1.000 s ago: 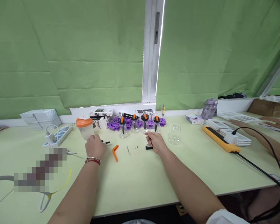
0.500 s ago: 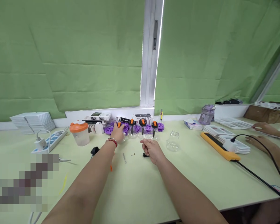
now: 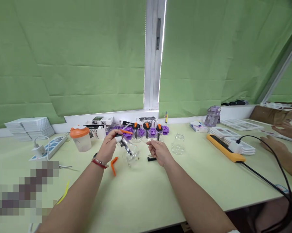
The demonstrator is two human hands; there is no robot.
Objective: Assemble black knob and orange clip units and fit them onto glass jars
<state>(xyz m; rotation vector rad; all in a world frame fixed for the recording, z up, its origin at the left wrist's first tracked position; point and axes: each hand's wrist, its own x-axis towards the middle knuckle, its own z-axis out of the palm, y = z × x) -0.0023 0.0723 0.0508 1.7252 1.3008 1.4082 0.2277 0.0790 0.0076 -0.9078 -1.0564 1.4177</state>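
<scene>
My left hand point(image 3: 108, 145) grips a clear bottle point(image 3: 134, 152) by its black-and-orange top. The bottle is tilted above the table, with a black stem inside. My right hand point(image 3: 158, 151) is closed in a pinch; whatever its fingertips hold, if anything, cannot be made out. Just below it lie a small black bar point(image 3: 151, 159) and a tiny spring. A bent orange piece point(image 3: 113, 166) rests near my left wrist. Tiny metal bits lie between the hands. Behind them stand several similar bottles with orange-and-black tops point(image 3: 147, 126). An open clear bottle point(image 3: 178, 144) stands to the right.
Purple parts point(image 3: 165, 130) and boxes point(image 3: 102, 120) line the wall. An orange-lidded shaker cup point(image 3: 84, 144) and a white power strip point(image 3: 52, 146) stand left. Rightward are a yellow-and-black power strip point(image 3: 225, 149), its cable, white trays point(image 3: 241, 124) and another person's hands point(image 3: 273, 144).
My left hand has come back from the row at the wall with a bottle, now tilted over the table. My right hand stays in nearly the same place, still pinched.
</scene>
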